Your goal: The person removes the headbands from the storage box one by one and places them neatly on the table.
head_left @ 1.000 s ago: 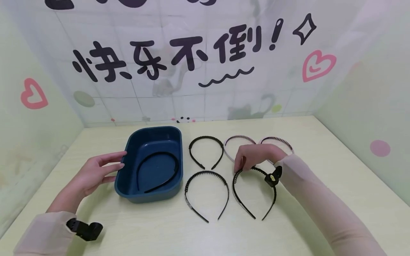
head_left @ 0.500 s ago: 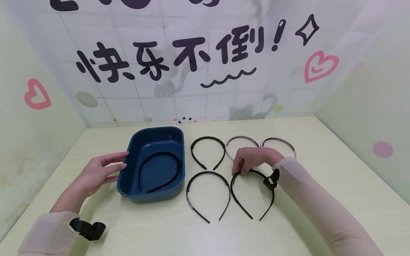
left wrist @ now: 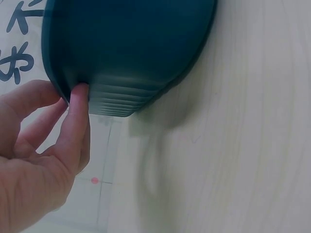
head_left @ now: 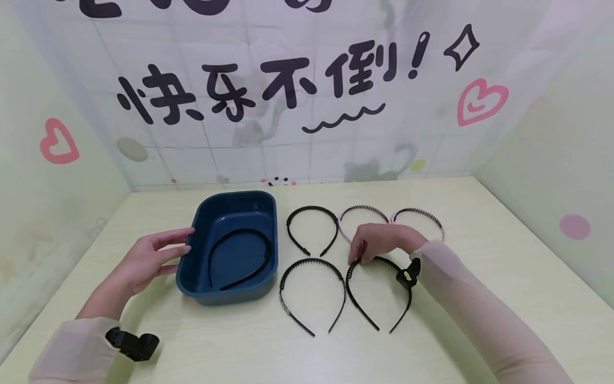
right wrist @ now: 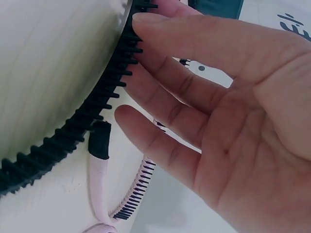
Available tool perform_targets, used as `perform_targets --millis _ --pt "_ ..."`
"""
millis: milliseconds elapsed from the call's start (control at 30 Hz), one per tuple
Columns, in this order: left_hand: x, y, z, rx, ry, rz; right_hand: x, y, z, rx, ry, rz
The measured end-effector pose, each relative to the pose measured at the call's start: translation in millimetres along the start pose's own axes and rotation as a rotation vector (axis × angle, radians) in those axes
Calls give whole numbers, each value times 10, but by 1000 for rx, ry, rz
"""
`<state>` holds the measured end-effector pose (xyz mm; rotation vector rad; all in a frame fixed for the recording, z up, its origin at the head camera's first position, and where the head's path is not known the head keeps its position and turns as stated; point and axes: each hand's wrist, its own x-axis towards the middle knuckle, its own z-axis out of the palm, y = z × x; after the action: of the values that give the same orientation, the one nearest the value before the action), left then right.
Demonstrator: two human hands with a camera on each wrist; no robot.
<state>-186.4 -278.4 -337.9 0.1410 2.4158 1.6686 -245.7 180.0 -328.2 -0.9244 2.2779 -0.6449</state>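
Note:
My left hand touches the left rim of a dark blue plastic box with its fingertips, the fingers fairly straight. A thin black headband lies inside the box. My right hand pinches the top of a black toothed headband, whose ends point toward me. In the right wrist view, the teeth of this headband show beside the thumb tip. Just left of it lies a black toothed headband with a glittery patch on one arm. The two sit side by side, almost touching.
Behind these lies a row: a black headband, a pink headband with dark teeth, and another pink one, both partly hidden by my right hand. They rest on a pale wooden table before a printed backdrop.
My right hand has shifted the pinched headband slightly left, closer to the glittery one. The left hand stays at the box rim. The head view has shifted a little.

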Motion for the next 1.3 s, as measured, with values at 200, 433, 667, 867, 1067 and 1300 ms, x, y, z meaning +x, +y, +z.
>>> perform_targets --millis 200,433,667,867,1067,1300 --pt "-1 1 0 9 2 -2 2 2 13 4 12 -12" --pt "-6 -2 0 14 1 -4 -10 -13 26 -15 14 -28" --pt "1 21 16 14 -2 -9 -25 -22 7 -32 11 -18" --pt "-5 24 12 16 -1 -19 -22 -90 -77 -65 35 -87" --pt "-10 15 5 4 2 -24 72 -247 -198 -114 43 -125" --pt "-4 16 -1 -2 0 -16 314 -470 -327 -128 3 -122"
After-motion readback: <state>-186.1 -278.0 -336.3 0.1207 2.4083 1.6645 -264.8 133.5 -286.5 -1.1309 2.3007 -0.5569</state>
